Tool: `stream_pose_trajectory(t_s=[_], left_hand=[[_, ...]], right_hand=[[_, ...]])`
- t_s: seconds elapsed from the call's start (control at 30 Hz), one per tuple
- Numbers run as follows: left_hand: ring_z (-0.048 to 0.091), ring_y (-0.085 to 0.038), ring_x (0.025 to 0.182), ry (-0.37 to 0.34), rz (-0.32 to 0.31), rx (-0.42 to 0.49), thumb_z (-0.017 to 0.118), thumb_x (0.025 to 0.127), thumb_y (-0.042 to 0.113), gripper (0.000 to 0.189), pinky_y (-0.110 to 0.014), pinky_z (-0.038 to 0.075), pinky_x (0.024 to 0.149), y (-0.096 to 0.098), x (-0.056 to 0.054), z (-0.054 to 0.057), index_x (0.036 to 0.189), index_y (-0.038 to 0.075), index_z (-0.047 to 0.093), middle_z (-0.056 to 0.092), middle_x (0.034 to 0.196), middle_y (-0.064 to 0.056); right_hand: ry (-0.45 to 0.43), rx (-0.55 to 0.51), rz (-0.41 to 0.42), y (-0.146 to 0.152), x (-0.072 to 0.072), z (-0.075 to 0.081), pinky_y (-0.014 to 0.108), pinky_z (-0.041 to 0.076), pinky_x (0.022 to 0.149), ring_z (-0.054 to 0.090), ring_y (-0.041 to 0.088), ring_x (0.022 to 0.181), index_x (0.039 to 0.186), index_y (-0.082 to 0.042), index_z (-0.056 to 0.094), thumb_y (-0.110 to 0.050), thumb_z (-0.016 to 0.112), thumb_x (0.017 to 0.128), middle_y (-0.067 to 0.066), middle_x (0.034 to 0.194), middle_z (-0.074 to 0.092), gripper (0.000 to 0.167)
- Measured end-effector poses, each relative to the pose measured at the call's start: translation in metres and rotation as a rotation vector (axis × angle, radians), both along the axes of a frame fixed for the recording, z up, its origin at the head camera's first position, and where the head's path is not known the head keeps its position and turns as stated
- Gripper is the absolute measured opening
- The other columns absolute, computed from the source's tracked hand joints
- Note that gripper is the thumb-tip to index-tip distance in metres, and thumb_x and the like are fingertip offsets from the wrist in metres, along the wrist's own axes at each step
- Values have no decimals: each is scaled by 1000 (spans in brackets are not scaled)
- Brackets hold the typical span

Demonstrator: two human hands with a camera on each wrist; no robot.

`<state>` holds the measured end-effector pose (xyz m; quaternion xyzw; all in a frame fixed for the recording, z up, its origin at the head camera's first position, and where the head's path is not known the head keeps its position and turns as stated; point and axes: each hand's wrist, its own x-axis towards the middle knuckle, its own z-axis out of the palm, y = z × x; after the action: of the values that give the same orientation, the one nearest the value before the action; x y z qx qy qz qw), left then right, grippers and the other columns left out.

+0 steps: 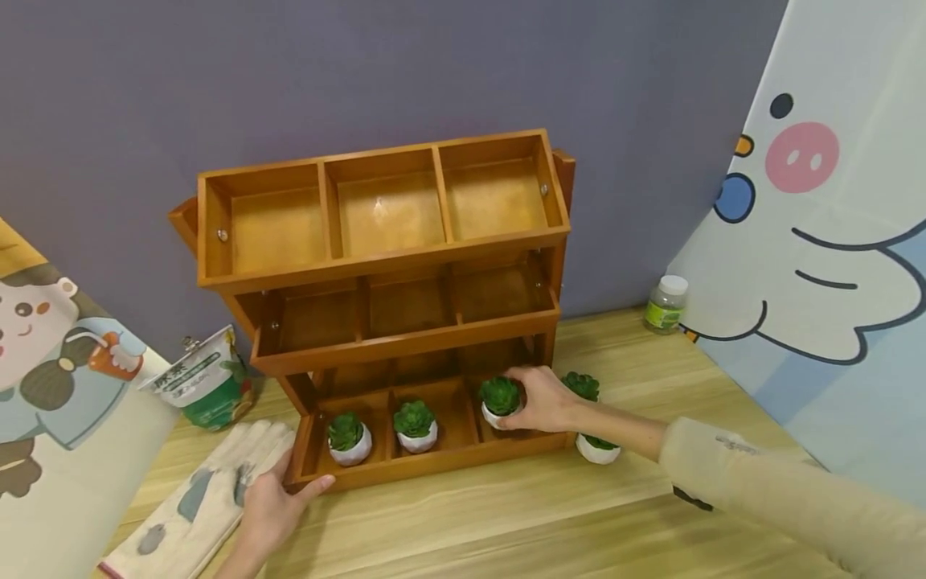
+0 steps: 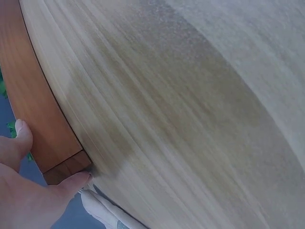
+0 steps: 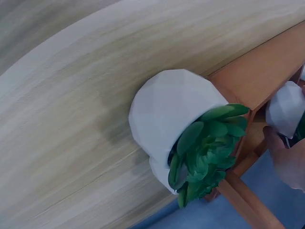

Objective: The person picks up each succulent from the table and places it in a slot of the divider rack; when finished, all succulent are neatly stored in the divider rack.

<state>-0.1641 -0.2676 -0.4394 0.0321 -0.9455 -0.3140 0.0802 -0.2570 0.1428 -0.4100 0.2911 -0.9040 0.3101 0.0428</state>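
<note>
A three-tier wooden shelf (image 1: 405, 474) stands against the grey wall, each tier split into compartments. At its lower left front corner, my left hand (image 1: 271, 511) grips the wood between thumb and fingers; the left wrist view shows this hand (image 2: 33, 191) on the end of the front board (image 2: 40, 100). My right hand (image 1: 547, 400) holds a potted succulent (image 1: 499, 396) by its white pot, in the bottom tier's right compartment. Two more potted succulents, one at the left (image 1: 349, 438) and one in the middle (image 1: 415, 426), sit in that tier. The right hand (image 3: 289, 160) shows at the right wrist view's edge.
Right of the shelf, two potted succulents (image 1: 598, 450) stand on the table, partly behind my right forearm. A lidded jar (image 1: 665, 305) is at the back right. To the left lie cloth gloves (image 1: 195, 503) and a clipped green-and-white bag (image 1: 210, 386).
</note>
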Motion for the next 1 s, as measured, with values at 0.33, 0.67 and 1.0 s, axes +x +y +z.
stream_pose_trajectory(t_s=[0.33, 0.67, 1.0], left_hand=[[58, -51, 106, -6, 2, 1, 79, 82, 38, 84, -58, 46, 85, -3, 2, -1, 140, -11, 43, 60, 117, -36], [58, -51, 106, 58, -7, 7, 81, 82, 32, 77, -59, 45, 85, -2, 2, -3, 138, -9, 48, 62, 115, -34], [55, -52, 110, -2, -9, 3, 78, 83, 37, 82, -59, 44, 87, 0, 0, 1, 141, -10, 44, 59, 119, -35]], right_hand=[[-15, 43, -48, -13, -8, -9, 32, 54, 73, 65, 19, 88, 117, -2, 63, -33, 85, 71, 6, 103, 68, 60], [-77, 74, -28, -10, -7, -15, 34, 54, 77, 65, 21, 93, 121, 0, 60, -31, 85, 74, 8, 107, 67, 62], [-176, 75, -48, -9, -6, -15, 37, 54, 79, 65, 24, 97, 129, 2, 54, -31, 83, 78, 11, 113, 65, 68]])
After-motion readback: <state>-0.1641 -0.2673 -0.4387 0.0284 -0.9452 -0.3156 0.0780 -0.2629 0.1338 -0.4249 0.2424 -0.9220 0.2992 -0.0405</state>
